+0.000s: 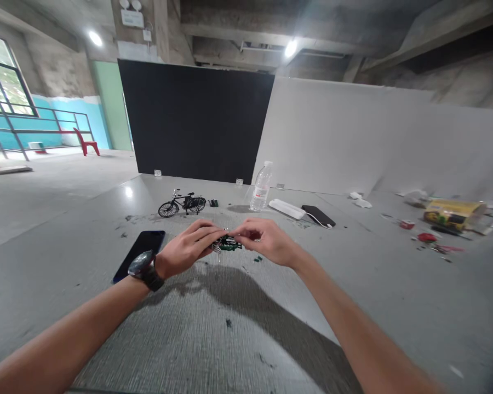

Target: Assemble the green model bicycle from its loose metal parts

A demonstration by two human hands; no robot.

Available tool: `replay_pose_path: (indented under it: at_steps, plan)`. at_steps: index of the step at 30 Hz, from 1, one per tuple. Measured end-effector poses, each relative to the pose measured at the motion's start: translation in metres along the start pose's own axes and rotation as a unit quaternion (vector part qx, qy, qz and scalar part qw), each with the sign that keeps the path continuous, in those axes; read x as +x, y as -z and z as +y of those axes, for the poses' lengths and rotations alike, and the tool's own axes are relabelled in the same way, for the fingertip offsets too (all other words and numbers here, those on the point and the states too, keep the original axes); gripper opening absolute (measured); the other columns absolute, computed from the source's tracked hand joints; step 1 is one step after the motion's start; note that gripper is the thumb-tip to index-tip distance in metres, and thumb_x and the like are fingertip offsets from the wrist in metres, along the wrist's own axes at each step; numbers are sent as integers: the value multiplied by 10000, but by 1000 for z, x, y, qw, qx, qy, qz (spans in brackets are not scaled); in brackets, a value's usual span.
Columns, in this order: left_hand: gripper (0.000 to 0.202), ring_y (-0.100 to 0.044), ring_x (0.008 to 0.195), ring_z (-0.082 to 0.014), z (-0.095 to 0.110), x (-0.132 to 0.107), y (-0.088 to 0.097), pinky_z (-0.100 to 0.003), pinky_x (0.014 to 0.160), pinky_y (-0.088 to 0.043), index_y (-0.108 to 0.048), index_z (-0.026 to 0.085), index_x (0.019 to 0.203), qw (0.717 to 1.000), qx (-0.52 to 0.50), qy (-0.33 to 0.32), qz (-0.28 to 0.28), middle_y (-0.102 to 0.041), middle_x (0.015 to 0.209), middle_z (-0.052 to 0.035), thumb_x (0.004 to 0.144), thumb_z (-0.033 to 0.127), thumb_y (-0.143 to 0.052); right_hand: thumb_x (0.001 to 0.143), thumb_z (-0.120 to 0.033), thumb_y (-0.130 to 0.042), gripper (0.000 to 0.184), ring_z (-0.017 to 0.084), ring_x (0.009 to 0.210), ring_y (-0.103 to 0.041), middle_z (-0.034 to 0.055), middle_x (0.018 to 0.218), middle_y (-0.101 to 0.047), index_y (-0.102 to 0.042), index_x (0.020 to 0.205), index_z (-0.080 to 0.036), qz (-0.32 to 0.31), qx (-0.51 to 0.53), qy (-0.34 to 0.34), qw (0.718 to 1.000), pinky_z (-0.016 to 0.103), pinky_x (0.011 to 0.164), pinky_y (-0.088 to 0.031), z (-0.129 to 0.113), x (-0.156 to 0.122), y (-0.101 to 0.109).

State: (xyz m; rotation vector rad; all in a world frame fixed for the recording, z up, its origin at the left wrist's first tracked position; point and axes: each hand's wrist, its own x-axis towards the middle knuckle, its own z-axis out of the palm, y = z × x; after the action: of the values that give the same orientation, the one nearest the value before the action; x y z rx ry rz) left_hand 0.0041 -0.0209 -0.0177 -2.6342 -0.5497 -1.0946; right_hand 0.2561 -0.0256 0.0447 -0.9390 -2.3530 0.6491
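Between my two hands is a small green model bicycle (230, 246), raised a little over the table and partly covered by my fingers. My left hand (189, 244), with a dark watch on its wrist, closes on the bicycle's left end. From the other side my right hand (267, 239) pinches the bicycle's upper right part between thumb and fingertips. Beyond them a finished-looking black model bicycle (182, 204) stands upright on the table. Tiny dark green pieces (258, 259) lie just below my right hand.
A dark phone (142, 249) lies by my left wrist. Behind my hands stand a clear water bottle (262, 187), a white case (287, 209) and a black power bank (318, 215) with a cable. A yellow bag (454, 213) and scattered small items lie far right. A black panel (197, 120) closes the back.
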Motion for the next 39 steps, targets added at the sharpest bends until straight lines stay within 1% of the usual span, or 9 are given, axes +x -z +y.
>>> replay_pose_path:
  at_steps: [10,12,14,15,19,25,28,33,39]
  plan:
    - [425,-511,1179,-251,2,4,0,-463,937,-520,-462,189,1400,1000,2,11,12,-632,1216,-117,978,159,-493,961,-410,-509,306,136,669,-522,49,819,-631,-728,1031,-209,-4,-5,-1,1000,292,612,-412,-1,0,0]
    - [374,-546,1116,-236,2,5,0,-434,920,-509,-522,191,1348,996,-22,67,50,-653,1185,-106,976,165,-496,1007,-392,-402,366,151,714,-556,74,874,-651,-682,1131,-192,55,19,-17,998,295,641,-443,9,2,-4]
    - [287,-592,995,-210,0,8,1,-364,854,-503,-604,179,1241,980,-48,166,99,-683,1102,-88,971,220,-518,1024,-322,-336,373,170,792,-586,99,961,-656,-636,1199,-186,117,-1,-32,993,306,696,-473,23,5,-12]
    - [245,-604,914,-194,-1,9,1,-321,795,-495,-642,169,1161,965,-61,225,120,-695,1029,-75,967,267,-529,1016,-272,-348,347,178,827,-592,101,998,-654,-635,1196,-197,115,-39,-32,992,313,722,-479,30,6,-17]
    - [314,-506,639,-135,-6,12,-3,-231,579,-369,-623,159,795,895,-110,400,164,-595,699,0,931,426,-531,924,-62,-451,380,230,1136,-543,84,1228,-605,-684,1139,-270,-14,-225,40,973,361,919,-428,50,15,-43]
    - [394,-333,554,-104,-10,10,-11,-238,523,-255,-434,186,621,870,-138,438,182,-388,583,48,896,445,-546,943,-178,-562,147,218,1075,-567,71,1044,-677,-700,969,-220,-48,-314,96,943,329,909,-387,52,30,-64]
    - [366,-375,583,-109,-11,9,-14,-226,522,-304,-509,173,661,844,-186,462,197,-440,623,30,877,463,-567,950,-138,-522,165,216,1051,-571,87,1046,-671,-663,1006,-201,-35,-321,76,943,343,911,-385,54,30,-54]
    - [366,-503,692,-136,-8,9,-19,-260,626,-499,-619,145,779,777,-316,500,217,-561,760,-16,827,508,-616,944,-76,-376,369,204,956,-616,132,1208,-613,-573,1238,-183,41,-236,-65,969,311,754,-450,75,13,-13]
    - [366,-554,740,-150,-8,4,-27,-271,662,-516,-671,139,862,793,-303,494,187,-622,830,-42,835,500,-616,982,-202,-360,314,222,956,-617,135,1058,-672,-655,1077,-150,53,-262,-77,960,343,844,-453,99,2,2]
